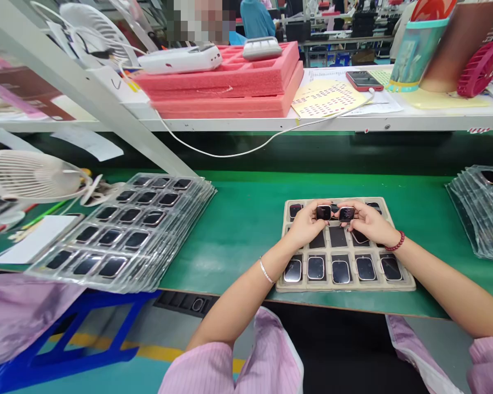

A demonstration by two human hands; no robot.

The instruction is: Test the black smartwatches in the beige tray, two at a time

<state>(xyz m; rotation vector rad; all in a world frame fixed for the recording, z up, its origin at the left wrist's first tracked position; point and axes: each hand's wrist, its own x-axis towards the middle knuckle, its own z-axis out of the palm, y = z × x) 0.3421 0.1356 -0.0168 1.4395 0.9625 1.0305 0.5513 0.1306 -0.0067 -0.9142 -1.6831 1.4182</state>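
Over the back half of a beige compartment tray [345, 288], my left hand [307, 223] pinches a smartwatch [324, 212] with a dark screen. Beside it my right hand [367, 221] is closed on another smartwatch [347, 214], screen facing me. The two watches are held a small gap apart. In the tray's front row lie several watch faces, one of them a square watch [340, 271] with a pale rim. A dark compartment [337, 236] shows in the middle row. Parts of the back row are hidden by my hands.
On the left stands a stack of clear plastic trays [148, 241] with dark watch screens, near a white fan [36, 175]. More clear trays [472, 219] sit at the right edge. Above, a shelf [246, 126] carries pink foam [217, 87], and a white cable [238, 156] hangs down.
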